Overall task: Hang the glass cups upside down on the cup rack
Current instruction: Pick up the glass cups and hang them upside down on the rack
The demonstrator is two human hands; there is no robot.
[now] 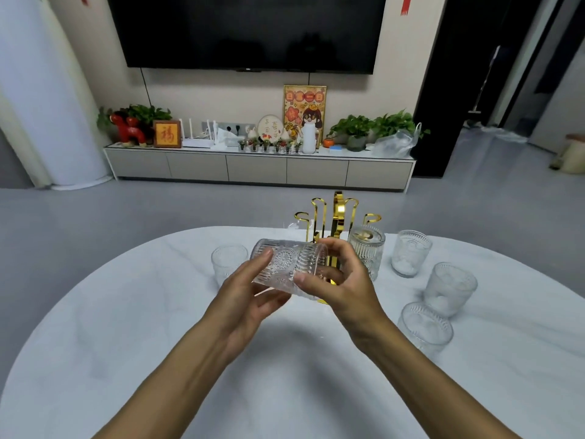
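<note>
embossed glass cup [289,267] on its side, just in front of gold cup rack [335,223] | left hand [250,299], right hand [342,286] fingers clamped on it | ribbed cup [368,248] inverted on rack | upright cups [449,288] right of rack | white marble table [126,312]

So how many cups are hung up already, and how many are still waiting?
One looks done: a glass cup sits upside down on the gold cup rack. One is in hand: the left hand and right hand hold an embossed cup on its side. Four are left standing on the white table: one left of the rack, three on the right.
</note>
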